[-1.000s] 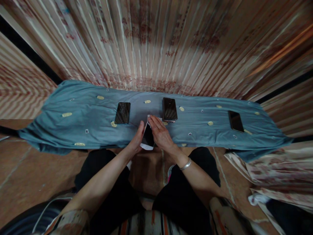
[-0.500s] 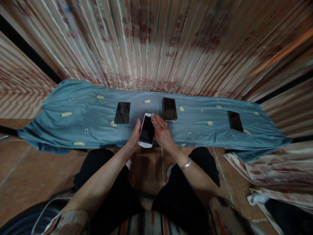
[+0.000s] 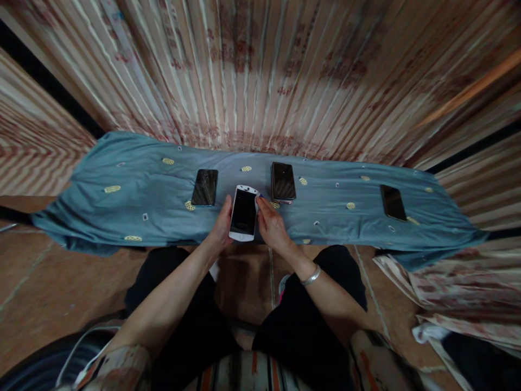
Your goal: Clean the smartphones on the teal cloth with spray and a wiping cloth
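A white smartphone [image 3: 243, 213] with a dark screen is held up over the front edge of the cloth-covered table. My left hand [image 3: 222, 224] grips its left side, thumb along the edge and fingers hidden beneath. My right hand [image 3: 272, 221] is closed at the phone's upper right edge, fingers bent and pressed together. A small bluish bit shows by its fingertips, too small to name. On the table, a black smartphone [image 3: 204, 187] lies left of the held one. To the right sits a stack of dark phones [image 3: 283, 181].
Another dark phone [image 3: 393, 202] lies toward the table's right end. A wrinkled blue-green cloth [image 3: 345, 227] with yellow prints covers the table. Pleated curtains [image 3: 260, 81] hang behind it and at both sides. My knees are below the front edge, above a tiled floor [image 3: 244, 277].
The white phone has tilted and shifted slightly up. My right fingers have slid down from its top corner to the right edge, and a pale bit under them is out of sight.
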A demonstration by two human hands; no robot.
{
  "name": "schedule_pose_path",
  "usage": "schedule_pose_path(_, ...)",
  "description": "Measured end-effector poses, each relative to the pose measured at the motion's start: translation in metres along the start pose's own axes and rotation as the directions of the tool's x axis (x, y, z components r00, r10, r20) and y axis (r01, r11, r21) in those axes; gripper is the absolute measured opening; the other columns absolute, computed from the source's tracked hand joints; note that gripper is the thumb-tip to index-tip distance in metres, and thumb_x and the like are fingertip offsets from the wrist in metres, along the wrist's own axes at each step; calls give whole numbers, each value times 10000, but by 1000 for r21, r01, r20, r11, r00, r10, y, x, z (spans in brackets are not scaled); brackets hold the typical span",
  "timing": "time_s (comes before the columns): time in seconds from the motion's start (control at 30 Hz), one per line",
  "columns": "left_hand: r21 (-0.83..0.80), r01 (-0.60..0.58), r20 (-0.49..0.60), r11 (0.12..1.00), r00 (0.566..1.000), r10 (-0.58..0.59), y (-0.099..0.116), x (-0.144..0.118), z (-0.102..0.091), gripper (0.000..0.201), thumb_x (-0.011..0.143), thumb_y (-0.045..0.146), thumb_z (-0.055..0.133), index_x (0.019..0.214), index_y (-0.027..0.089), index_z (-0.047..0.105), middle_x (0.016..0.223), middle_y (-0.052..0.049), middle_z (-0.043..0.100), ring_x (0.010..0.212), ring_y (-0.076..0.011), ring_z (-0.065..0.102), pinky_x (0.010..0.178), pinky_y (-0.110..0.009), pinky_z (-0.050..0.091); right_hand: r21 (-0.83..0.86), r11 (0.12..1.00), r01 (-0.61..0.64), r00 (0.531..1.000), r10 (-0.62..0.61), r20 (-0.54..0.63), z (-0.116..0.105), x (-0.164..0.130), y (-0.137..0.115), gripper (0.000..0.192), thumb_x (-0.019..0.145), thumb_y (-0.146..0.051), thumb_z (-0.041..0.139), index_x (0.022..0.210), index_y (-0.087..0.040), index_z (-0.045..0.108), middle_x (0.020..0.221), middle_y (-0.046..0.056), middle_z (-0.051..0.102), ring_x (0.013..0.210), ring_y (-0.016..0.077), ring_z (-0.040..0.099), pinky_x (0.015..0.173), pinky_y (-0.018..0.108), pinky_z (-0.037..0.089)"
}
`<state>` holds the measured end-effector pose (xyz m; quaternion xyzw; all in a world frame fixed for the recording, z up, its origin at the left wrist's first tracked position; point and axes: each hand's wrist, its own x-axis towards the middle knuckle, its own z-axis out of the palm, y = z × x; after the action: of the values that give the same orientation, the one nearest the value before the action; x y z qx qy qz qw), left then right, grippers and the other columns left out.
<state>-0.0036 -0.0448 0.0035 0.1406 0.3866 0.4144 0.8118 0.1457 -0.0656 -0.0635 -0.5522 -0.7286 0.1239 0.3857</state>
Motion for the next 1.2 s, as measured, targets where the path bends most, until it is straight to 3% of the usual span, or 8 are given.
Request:
schedule_pose_path(0.13, 4, -21, -5, 1000, 1000, 21, 1, -1, 2, 593, 1049, 479, 286, 1237, 92, 694, 933, -134, 799, 846, -240, 768, 845, -351, 593, -27, 999, 24, 999, -23, 30, -3, -1, 0, 502, 990, -136, 358, 1466, -99, 514, 1484, 195, 556, 1432, 255, 489, 1208, 472, 410)
schedule_pose_path(0.37, 21, 0, -6, 1000, 1000, 0, -3, 3, -4, 565, 1022, 512, 382, 1203, 90, 712, 899, -125, 799, 809, -238, 763, 836, -342, 591, -54, 998, 18, 1000, -18, -2, -8, 5, 6, 526, 980, -120, 354, 1488, -136, 489, 1531, 173, 501, 1458, 259, 449, 1228, 491, 378)
schedule_pose_path(0.57, -7, -30, -37, 1000, 999, 30, 2, 2, -1, 559, 1039, 481, 332, 1223, 109, 706, 905, -109, 798, 802, -238, 762, 819, -347, 597, -39, 998, 45, 999, -46, -19, -2, -2, -4, 498, 973, -119, 372, 1437, -138, 550, 1470, 163, 559, 1401, 248, 518, 1191, 445, 439)
schedule_pose_path(0.87, 12, -65, -169, 998, 983, 67, 12, 0, 3, 583, 1053, 452, 266, 1107, 97, 726, 727, -83, 769, 766, -239, 759, 801, -356, 606, -1, 997, 79, 996, -79, 47, -3, -10, -22, 470, 963, -119, 401, 1383, -151, 608, 1412, 155, 611, 1333, 251, 576, 1156, 471, 478)
schedule_pose_path(1.2, -80, -145, -112, 986, 984, 136, 18, 9, -4, 602, 1048, 487, 241, 1196, 128, 702, 892, -94, 796, 845, -247, 762, 840, -370, 593, 0, 979, 203, 977, -202, 65, -10, -15, -30, 388, 983, -134, 437, 1269, -183, 693, 1245, 119, 677, 1152, 227, 647, 1051, 400, 548)
